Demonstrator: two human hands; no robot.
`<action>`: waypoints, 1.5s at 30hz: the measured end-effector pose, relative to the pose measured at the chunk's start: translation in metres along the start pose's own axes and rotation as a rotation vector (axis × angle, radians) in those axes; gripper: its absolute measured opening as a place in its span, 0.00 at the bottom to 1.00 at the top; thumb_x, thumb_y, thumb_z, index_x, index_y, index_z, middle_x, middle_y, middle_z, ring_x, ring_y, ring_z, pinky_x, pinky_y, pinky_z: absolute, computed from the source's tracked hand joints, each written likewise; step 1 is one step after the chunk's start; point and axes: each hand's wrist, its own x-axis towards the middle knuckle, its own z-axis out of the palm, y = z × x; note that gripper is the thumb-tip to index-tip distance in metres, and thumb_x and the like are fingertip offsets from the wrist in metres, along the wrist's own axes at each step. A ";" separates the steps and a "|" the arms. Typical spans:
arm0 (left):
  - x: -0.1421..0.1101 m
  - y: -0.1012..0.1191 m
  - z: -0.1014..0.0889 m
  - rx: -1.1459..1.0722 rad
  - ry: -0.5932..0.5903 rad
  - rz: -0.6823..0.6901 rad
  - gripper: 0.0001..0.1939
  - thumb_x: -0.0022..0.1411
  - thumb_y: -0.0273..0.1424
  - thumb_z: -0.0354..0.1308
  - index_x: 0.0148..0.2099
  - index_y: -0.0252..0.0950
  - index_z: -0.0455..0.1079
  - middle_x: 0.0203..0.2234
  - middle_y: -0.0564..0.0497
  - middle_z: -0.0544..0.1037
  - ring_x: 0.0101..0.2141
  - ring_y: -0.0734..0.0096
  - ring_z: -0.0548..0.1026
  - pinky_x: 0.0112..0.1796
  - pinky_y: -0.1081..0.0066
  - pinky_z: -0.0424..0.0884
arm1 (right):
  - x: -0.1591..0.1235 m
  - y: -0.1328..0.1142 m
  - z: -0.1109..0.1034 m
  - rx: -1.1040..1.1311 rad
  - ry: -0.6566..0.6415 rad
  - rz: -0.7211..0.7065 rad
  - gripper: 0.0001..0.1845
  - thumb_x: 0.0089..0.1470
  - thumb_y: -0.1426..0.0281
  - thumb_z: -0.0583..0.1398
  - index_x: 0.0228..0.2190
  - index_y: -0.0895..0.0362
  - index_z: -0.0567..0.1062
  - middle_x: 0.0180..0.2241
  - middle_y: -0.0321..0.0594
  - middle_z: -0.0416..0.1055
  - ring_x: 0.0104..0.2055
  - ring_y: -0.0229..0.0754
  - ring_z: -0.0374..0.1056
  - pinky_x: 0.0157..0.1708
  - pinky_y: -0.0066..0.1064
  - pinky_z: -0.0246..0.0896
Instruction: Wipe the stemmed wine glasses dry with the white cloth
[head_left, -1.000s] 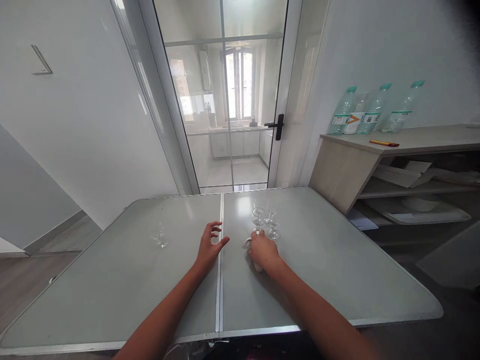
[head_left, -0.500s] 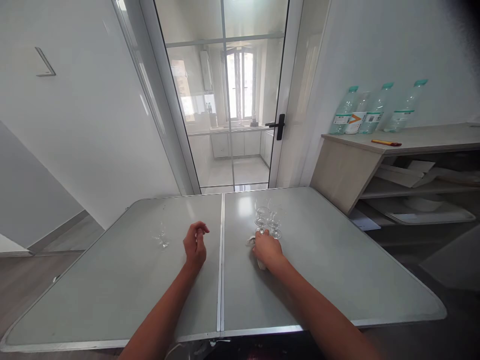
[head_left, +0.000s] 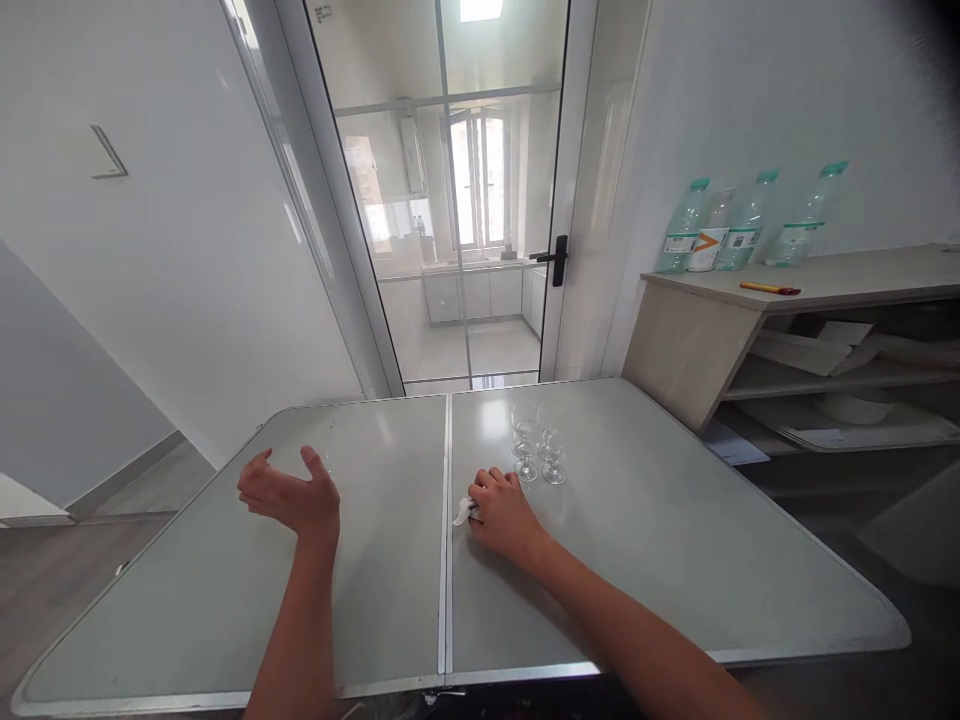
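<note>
My left hand (head_left: pixel 292 492) is over the left half of the table, thumb and fingers spread, holding nothing. The stemmed glass on that side is mostly hidden behind it. Close to the table's middle seam, my right hand (head_left: pixel 501 508) is closed around a crumpled white cloth or tissue (head_left: pixel 463 512), one end of which sticks out on the left. Just beyond the right hand stand several small clear stemmed glasses (head_left: pixel 527 468), grouped close together; the hand appears apart from them.
The grey folding table (head_left: pixel 637 540) has a metal seam (head_left: pixel 448 560) down its middle. A glass door (head_left: pixel 495 340) stands beyond it. On the right, a wooden shelf unit (head_left: pixel 690 340) holds several plastic bottles (head_left: pixel 739 240) and a yellow-and-red pen-like item (head_left: pixel 769 288).
My left hand has moved left and its fingers have spread. The right hand has drawn left, away from the grouped glasses, with the white cloth or tissue still in it.
</note>
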 end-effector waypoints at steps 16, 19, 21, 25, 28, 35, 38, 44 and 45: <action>-0.012 -0.016 0.016 0.141 -0.471 -0.173 0.41 0.58 0.44 0.65 0.66 0.33 0.52 0.54 0.31 0.72 0.53 0.41 0.74 0.46 0.45 0.73 | 0.001 0.016 0.005 0.707 -0.152 0.112 0.09 0.51 0.76 0.56 0.34 0.52 0.64 0.34 0.33 0.67 0.36 0.41 0.64 0.33 0.28 0.53; -0.017 -0.008 0.017 -0.043 -0.461 -0.086 0.40 0.60 0.36 0.65 0.67 0.35 0.50 0.54 0.35 0.73 0.49 0.51 0.77 0.45 0.53 0.74 | 0.006 0.018 0.009 0.780 -0.053 0.079 0.11 0.46 0.79 0.56 0.33 0.53 0.65 0.29 0.29 0.66 0.32 0.38 0.62 0.30 0.26 0.51; -0.025 0.003 0.018 -0.194 -0.442 0.011 0.41 0.59 0.35 0.66 0.67 0.37 0.49 0.54 0.39 0.74 0.47 0.55 0.79 0.43 0.58 0.74 | 0.009 0.017 0.009 0.846 0.030 0.073 0.09 0.46 0.78 0.58 0.31 0.54 0.67 0.28 0.29 0.66 0.31 0.37 0.63 0.30 0.26 0.51; -0.051 0.030 0.017 -0.462 -0.552 0.318 0.30 0.62 0.41 0.67 0.61 0.40 0.61 0.47 0.44 0.78 0.44 0.57 0.80 0.45 0.60 0.75 | 0.012 0.016 0.006 0.852 0.240 0.142 0.10 0.50 0.71 0.61 0.23 0.54 0.64 0.24 0.29 0.62 0.29 0.38 0.59 0.29 0.27 0.51; -0.072 0.046 0.014 -0.544 -0.668 0.557 0.28 0.68 0.40 0.62 0.66 0.42 0.61 0.54 0.41 0.75 0.48 0.57 0.78 0.51 0.58 0.73 | 0.010 0.016 0.005 0.726 0.529 0.079 0.15 0.48 0.73 0.61 0.19 0.54 0.59 0.23 0.30 0.60 0.30 0.39 0.56 0.31 0.29 0.51; -0.105 0.059 0.011 -0.569 -0.959 0.905 0.40 0.71 0.38 0.58 0.76 0.47 0.42 0.60 0.41 0.73 0.56 0.55 0.74 0.52 0.57 0.71 | 0.006 0.014 0.009 0.660 0.865 0.086 0.08 0.53 0.76 0.58 0.29 0.55 0.76 0.27 0.33 0.71 0.29 0.39 0.65 0.31 0.29 0.57; -0.115 0.061 0.012 -0.609 -0.934 0.880 0.41 0.70 0.38 0.59 0.76 0.41 0.42 0.54 0.39 0.77 0.50 0.54 0.77 0.48 0.57 0.72 | 0.005 0.012 0.009 0.681 0.789 0.064 0.06 0.53 0.75 0.61 0.30 0.54 0.78 0.29 0.36 0.77 0.32 0.43 0.71 0.34 0.32 0.64; -0.116 0.053 0.015 -0.633 -0.784 0.689 0.28 0.67 0.31 0.59 0.66 0.36 0.58 0.49 0.39 0.78 0.47 0.54 0.77 0.47 0.56 0.73 | 0.001 0.009 -0.002 0.650 0.400 -0.217 0.30 0.56 0.75 0.58 0.60 0.51 0.67 0.51 0.45 0.77 0.54 0.52 0.72 0.65 0.54 0.54; -0.114 0.052 0.015 -0.634 -0.764 0.690 0.27 0.67 0.29 0.58 0.65 0.36 0.59 0.50 0.39 0.78 0.48 0.54 0.77 0.48 0.55 0.72 | 0.001 0.010 -0.005 0.620 0.350 -0.270 0.35 0.55 0.76 0.58 0.64 0.52 0.63 0.52 0.46 0.76 0.55 0.53 0.71 0.67 0.56 0.50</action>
